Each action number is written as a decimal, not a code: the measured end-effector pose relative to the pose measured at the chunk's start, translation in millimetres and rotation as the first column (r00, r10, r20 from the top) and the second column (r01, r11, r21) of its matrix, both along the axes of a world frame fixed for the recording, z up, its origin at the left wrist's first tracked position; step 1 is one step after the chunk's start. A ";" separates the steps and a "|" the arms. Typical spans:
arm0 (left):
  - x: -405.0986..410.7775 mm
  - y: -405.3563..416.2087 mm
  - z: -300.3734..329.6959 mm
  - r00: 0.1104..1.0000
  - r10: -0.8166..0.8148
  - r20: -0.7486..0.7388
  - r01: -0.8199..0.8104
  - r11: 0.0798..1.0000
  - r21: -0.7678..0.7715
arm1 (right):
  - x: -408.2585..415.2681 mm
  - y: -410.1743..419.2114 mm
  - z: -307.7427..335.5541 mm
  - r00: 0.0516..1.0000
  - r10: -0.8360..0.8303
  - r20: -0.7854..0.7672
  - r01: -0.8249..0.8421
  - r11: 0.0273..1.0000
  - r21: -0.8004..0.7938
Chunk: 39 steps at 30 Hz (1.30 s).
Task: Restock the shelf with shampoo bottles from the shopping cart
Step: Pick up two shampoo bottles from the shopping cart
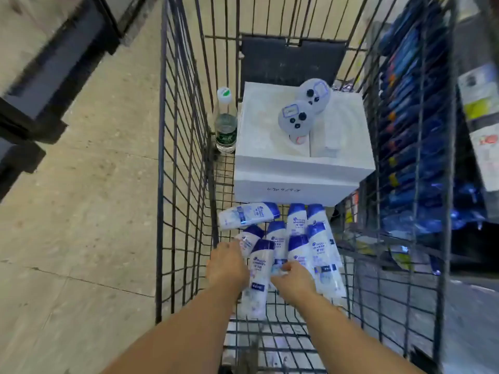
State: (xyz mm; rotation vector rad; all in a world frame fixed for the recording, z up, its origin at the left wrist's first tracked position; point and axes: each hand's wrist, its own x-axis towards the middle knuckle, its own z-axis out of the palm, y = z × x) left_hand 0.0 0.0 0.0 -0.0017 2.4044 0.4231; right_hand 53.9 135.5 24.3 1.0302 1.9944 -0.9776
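Several white shampoo bottles with blue caps lie flat on the floor of the wire shopping cart (186, 184). The nearest bottle (258, 282) lies lengthwise between my two hands. My left hand (228, 263) reaches down on the left of it, fingers curled over another shampoo bottle (249, 238); whether it grips is unclear. My right hand (294, 279) rests on the bottles to the right, fingers closing around a bottle (298, 249). One bottle (247, 215) lies crosswise further in. The shelf (421, 130) with blue products stands to the right, beyond the cart wall.
A white foam box (302, 168) fills the far half of the cart, with two grey controller-like devices (297, 117) on top. A clear water bottle (226, 122) stands in the cart's left corner. Tiled floor lies to the left.
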 end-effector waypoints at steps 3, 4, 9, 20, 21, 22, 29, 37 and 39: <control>-8.1 -9.0 -28.4 1.000 0.027 0.005 -0.027 0.999 -0.038 | 1.3 -16.9 -25.6 0.994 -0.033 0.105 0.042 0.995 -0.086; -10.1 -10.9 -33.1 0.999 0.027 0.025 -0.026 0.998 -0.050 | 2.3 -24.6 -34.5 0.992 -0.068 0.107 0.080 0.990 -0.114; -13.4 -5.8 -50.0 0.996 0.041 0.078 -0.031 0.991 -0.129 | 0.6 -48.2 -45.8 0.981 -0.187 0.050 0.192 0.974 -0.124; -10.8 5.7 160.0 0.831 0.264 0.490 -0.525 0.663 0.534 | 12.6 37.6 132.2 0.849 -0.528 0.028 0.393 0.593 -0.703; -7.1 8.0 187.6 0.835 0.236 0.497 -0.522 0.625 0.580 | 16.6 42.8 159.3 0.828 -0.561 0.014 0.383 0.546 -0.745; -3.6 12.3 213.0 0.842 0.201 0.500 -0.509 0.602 0.616 | 22.2 48.2 185.6 0.800 -0.601 0.000 0.373 0.497 -0.783; 29.5 84.8 381.7 0.951 -0.138 0.276 -0.182 0.473 0.862 | 89.8 93.4 341.4 0.567 -0.778 -0.269 0.175 0.433 -0.884; 131.4 224.4 461.0 0.872 -0.475 0.117 0.067 0.353 0.933 | 230.8 181.2 418.0 0.224 -0.802 -0.554 0.127 0.587 -0.799; 170.9 260.8 469.0 0.817 -0.567 0.099 0.098 0.307 0.947 | 276.3 205.6 424.9 0.173 -0.780 -0.601 0.147 0.624 -0.768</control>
